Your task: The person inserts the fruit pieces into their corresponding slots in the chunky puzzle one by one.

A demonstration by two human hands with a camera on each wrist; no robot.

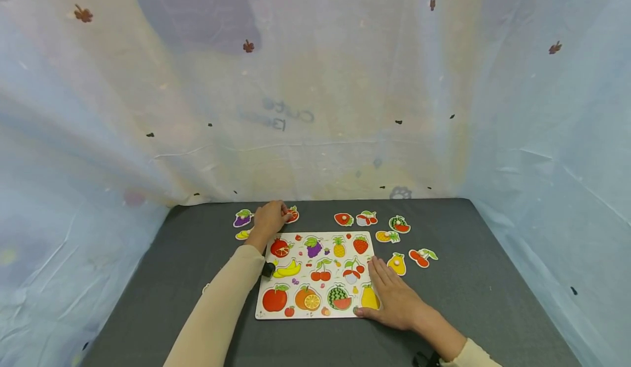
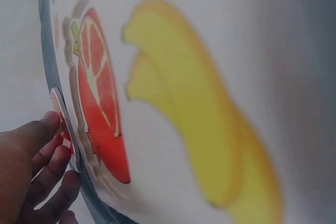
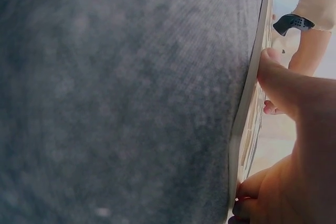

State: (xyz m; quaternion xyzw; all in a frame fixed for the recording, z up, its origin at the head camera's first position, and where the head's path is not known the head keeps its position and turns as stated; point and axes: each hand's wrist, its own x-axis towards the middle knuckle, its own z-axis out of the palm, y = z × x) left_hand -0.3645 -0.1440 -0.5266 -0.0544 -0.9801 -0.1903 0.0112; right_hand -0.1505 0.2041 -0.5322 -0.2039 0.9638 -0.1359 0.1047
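One pale curtain [image 1: 315, 82] backs our white board [image 1: 325, 238] on the grey table [image 1: 468, 301]; just beyond the board our left hand [image 1: 270, 219] pinches a red piece [image 1: 293, 213]; our right hand [image 1: 396, 301] rests straight-fingered on the board's right edge.

Cream sleeves [image 1: 217, 307] and black wrist devices [image 1: 268, 269] are worn.

The worktop [image 1: 493, 301] looked matt, the board [image 1: 308, 275] smooth.
Woven-looking cloth covered the worktop; board and loose pieces [image 1: 400, 224] seemed smooth printed wood. The backdrop [image 1: 315, 82] resembled wrinkled, faintly glossy plastic; the left sleeve [image 1: 219, 307] was soft, matt cloth.
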